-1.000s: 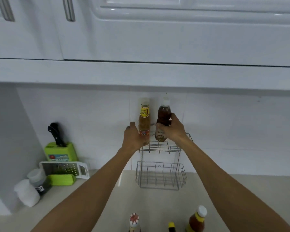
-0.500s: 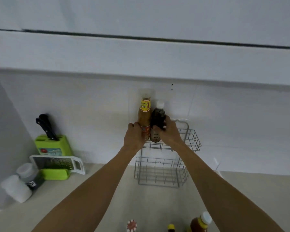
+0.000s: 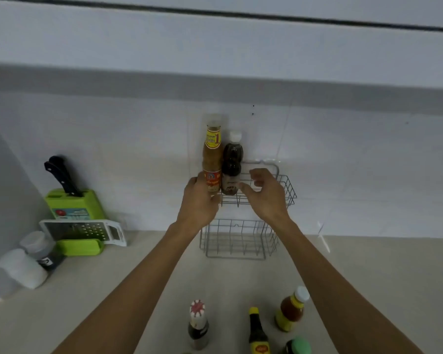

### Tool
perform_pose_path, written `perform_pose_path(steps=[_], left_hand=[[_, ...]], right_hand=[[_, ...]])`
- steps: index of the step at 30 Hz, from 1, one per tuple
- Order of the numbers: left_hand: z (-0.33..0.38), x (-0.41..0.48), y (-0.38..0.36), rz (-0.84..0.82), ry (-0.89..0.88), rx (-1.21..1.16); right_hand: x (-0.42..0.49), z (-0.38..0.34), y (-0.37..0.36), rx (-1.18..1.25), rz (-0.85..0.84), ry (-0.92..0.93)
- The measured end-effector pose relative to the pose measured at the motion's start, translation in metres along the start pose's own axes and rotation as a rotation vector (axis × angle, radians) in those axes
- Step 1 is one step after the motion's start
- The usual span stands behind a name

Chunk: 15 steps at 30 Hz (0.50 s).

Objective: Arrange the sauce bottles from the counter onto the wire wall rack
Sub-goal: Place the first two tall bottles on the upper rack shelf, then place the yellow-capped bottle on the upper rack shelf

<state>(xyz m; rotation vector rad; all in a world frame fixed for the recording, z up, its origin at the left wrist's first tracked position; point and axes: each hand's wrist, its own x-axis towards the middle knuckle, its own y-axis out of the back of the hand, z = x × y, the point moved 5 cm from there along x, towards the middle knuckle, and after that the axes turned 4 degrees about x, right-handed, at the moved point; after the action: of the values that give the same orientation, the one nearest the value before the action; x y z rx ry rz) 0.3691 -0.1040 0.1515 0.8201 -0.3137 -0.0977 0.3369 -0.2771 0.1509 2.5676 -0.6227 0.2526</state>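
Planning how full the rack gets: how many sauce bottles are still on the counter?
4, all near the bottom edge: red-white-capped bottle, yellow-capped dark bottle, white-capped orange bottle, green-capped bottle, partly cut off. More may sit below the frame.

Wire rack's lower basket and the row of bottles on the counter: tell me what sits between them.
Nothing. In the head view the counter is bare between the lower basket and the bottles; only the forearms pass above it.

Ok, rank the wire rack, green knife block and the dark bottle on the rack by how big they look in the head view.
1. wire rack
2. green knife block
3. dark bottle

All three sit at a similar distance by the wall, so the order seems fair.
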Motion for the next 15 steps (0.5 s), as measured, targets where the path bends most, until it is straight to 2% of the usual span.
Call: perform_pose_path(steps=[2, 4, 7, 9, 12, 15], left_hand=[[0.011, -0.031, -0.001, -0.031, -0.033, -0.063], [0.014, -0.064, -0.010, -0.140, 0.029, -0.184], [0.010, -0.113, -0.035, -0.301, 0.078, -0.270], [0.003, -0.141, -0.056, -0.397, 0.077, -0.207], [-0.010, -0.169, -0.084, -0.513, 0.083, -0.078], [-0.019, -0.181, -0.098, -0.553, 0.098, 0.020]], right_hand=[[-0.032, 0.004, 0.013, 0.000, 0.011, -0.001], [-0.067, 0.016, 0.021, -0.064, -0.030, -0.042], [-0.125, 0.056, 0.011, -0.254, -0.320, -0.217], [-0.165, 0.086, -0.003, -0.463, -0.497, -0.301], [-0.209, 0.118, -0.024, -0.775, -0.595, -0.262], [-0.236, 0.138, -0.040, -0.986, -0.671, -0.252]])
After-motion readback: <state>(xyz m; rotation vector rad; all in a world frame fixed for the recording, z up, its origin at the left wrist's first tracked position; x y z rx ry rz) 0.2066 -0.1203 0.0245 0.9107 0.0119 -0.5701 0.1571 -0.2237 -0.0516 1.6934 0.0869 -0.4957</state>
